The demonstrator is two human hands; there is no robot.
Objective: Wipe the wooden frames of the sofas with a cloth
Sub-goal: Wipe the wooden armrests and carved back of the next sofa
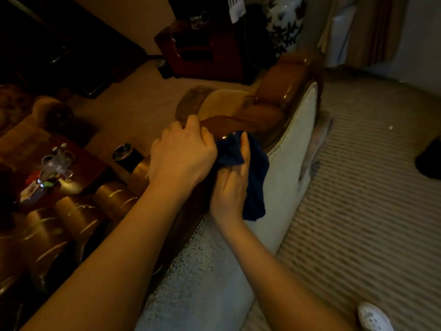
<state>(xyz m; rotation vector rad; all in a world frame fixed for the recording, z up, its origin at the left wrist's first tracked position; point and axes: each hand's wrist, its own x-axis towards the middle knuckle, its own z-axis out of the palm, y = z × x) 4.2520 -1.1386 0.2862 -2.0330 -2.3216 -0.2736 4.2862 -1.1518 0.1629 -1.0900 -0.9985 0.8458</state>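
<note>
Dim room, head view looking down over a sofa back. Dark blue cloth (pixel 253 168) sits bunched on the sofa's wooden frame (pixel 274 91), at the top rail where the glossy wood meets the pale upholstered back panel (pixel 291 158); part of the cloth hangs down over that panel. Right hand (pixel 232 185) holds the cloth, thumb lying up across it, fingers tucked under or behind the fabric. Left hand (pixel 181 156) sits just beside it, fingers curled at the cloth's left edge and over the rail; whether they pinch the cloth or only the wood, cannot tell. Both hands touch or nearly touch at the cloth.

Brown seat cushions (pixel 229 103) lie past the rail. Left of the sofa, a dark bench (pixel 78 163) carries a clear glass item (pixel 56 163) and small coloured bits, too blurred to name. A shiny round bin (pixel 123 151) stands between bench and sofa. Far side: red cabinet (pixel 202 53), a white floral vase (pixel 284 22), curtains (pixel 372 29). Striped carpet (pixel 358 211) on the right; a white perforated shoe (pixel 373 317) at lower right.
</note>
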